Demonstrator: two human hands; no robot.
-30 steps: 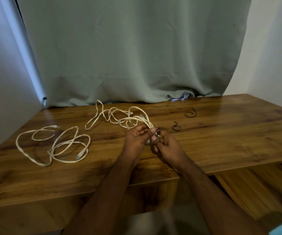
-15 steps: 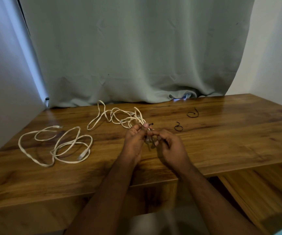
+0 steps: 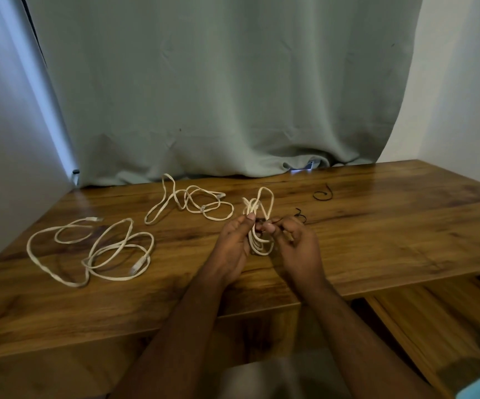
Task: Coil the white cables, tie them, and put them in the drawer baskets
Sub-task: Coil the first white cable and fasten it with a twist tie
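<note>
the left hand has its fingers and thumb curled around a bunched white flat cable coil, which it holds upright just above the glossy brown wooden tabletop; loops stick out above the thumb and hang below the palm. the right hand sits just beside it, fingers curled, its thumb and forefinger pinching a thin black twist tie against the middle of the coil. how far the tie goes around the bundle cannot be told.

two more cables lie loose on the tabletop. a white cable spread in wide loose loops lies to the left near the front edge, with a plug showing at its near right side. a second white cable in smaller tangled loops lies farther back, near the pale green curtain, just left of the held coil.

a small black tie loop lies on the wood just behind the right hand, and another black tie loop lies farther back and right.

no drawer basket can be made out; only a lower wooden surface shows under the tabletop on the right.
</note>
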